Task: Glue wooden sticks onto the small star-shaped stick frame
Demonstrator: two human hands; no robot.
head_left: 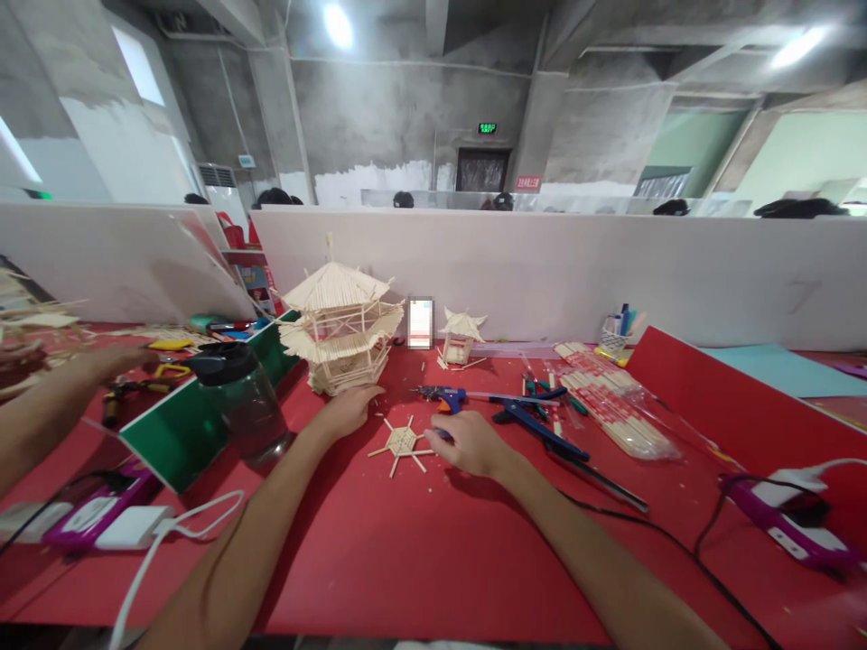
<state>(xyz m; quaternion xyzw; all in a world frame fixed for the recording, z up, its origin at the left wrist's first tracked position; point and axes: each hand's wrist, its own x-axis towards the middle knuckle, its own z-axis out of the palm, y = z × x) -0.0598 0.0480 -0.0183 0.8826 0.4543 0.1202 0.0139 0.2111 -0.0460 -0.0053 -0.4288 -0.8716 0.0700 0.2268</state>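
Spreading beneath a person's left hand [347, 414] and right hand [470, 445], a red tabletop [433, 551] runs back to a white partition [528, 271] beyond both. Well off to the left hand's left, another person's arm [54, 413] extends across the surface, near a green board [176, 438] set on edge. Just past the left hand stands a two-tiered stick pavilion [339, 316], upright under its peaked roof. Ahead and to the right of the right hand lie wrapped packs of pale sticks [619, 406]. A dark-lidded bottle [247, 411] stands to the left of the left forearm.

Near the right hand, on its outer side, rests a blue-handled tool [545, 431]; directly ahead of the hand lies a blue glue gun [443, 394]. Farther ahead, between the two hands' lines, sits a small stick pavilion [462, 338]. Between the hands, nearer the right fingertips, a spoked stick frame [402, 441] lies flat on the table.

The left fingers bend toward the tabletop; whether they pinch anything cannot be told. The right fingers curl beside a small dark piece, and whether they are clamped on it is also unclear.
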